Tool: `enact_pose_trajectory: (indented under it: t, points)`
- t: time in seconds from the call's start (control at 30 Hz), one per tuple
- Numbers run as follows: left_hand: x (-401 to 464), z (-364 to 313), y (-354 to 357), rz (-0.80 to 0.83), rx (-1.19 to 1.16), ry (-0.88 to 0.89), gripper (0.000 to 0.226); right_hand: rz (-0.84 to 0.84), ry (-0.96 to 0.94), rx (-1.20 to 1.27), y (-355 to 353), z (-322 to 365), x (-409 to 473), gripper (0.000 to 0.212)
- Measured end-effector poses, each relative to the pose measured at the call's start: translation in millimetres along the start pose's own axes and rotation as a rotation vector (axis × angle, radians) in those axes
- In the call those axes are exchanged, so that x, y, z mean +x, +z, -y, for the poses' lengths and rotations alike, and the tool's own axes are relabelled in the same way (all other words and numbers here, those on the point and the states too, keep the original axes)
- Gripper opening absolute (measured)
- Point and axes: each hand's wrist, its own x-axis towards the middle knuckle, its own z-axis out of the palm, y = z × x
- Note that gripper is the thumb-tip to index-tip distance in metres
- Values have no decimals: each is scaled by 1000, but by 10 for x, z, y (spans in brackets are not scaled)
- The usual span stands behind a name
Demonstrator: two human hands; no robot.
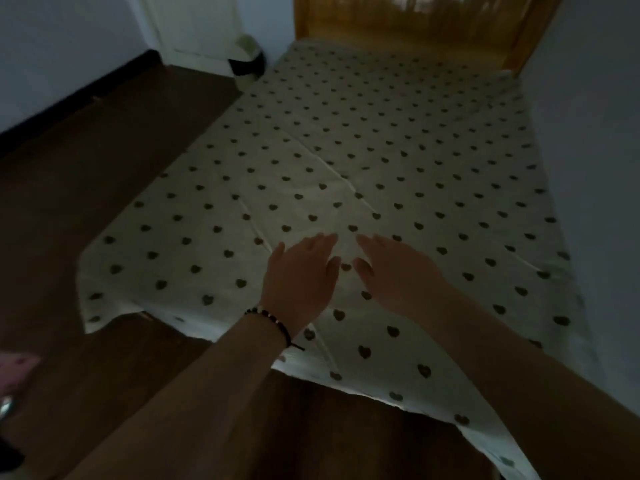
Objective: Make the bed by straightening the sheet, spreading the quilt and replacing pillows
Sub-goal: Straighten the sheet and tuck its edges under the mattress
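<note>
Left hand: the left hand (299,278) lies palm down over the sheet (398,161), fingers straight and a little spread, pinching nothing; whether it presses the cloth or hangs just above it cannot be told.
Right hand: the right hand (394,271) lies just beside it at 3 o'clock, palm down, fingers straight, holding nothing; the two sets of fingertips point to 12 o'clock with a narrow gap between them.
Bracelet: a dark beaded bracelet (273,322) circles the left wrist.
Sheet: pale cloth with dark hearts, spread over the bed; long axis runs from 6 o'clock up to the headboard (408,19) at 12 o'clock.
Creases: thin ridges run from near the hands toward 11 o'clock.
Near edge: it slants across the foot, and the corner at 8 o'clock hangs over the floor (114,161).
Right edge: it lies against the wall (595,116) at 3 o'clock.
Open room: dark floor along the whole left side, from 7 to 11 o'clock, and below the foot edge.
Far left: a white door (194,26) at 11 o'clock, with a dark, blurred thing at its base.
</note>
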Motion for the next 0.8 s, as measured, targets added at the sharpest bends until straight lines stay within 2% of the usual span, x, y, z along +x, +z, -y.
enact_pose_trajectory:
  t: [0.2,0.3,0.33,0.5,0.53,0.57,0.8]
  points:
    - [-454,324,-1242,45,121,-194,53,67,-83,-85,-908,982,-166,58]
    - [-624,589,-1659,70,196,-279,57,32,-148,-94,-1118,1392,-218,64]
    - [-828,953,-2081,63,203,-343,58,-9,-240,-118,-1329,1924,-222,67]
    - [-1078,1318,-2569,88,224,-412,59,-35,-349,-120,-1489,2578,-235,73]
    - [-1258,1589,-2807,78,228,-464,60,-38,-411,-118,-1528,2996,-229,73]
    - [-1291,1623,-2848,79,220,-474,61,-33,-418,-111,-1542,3076,-237,73]
    - [-2172,2733,-3742,19,248,-705,66,26,-674,-93,-1675,4797,-277,73]
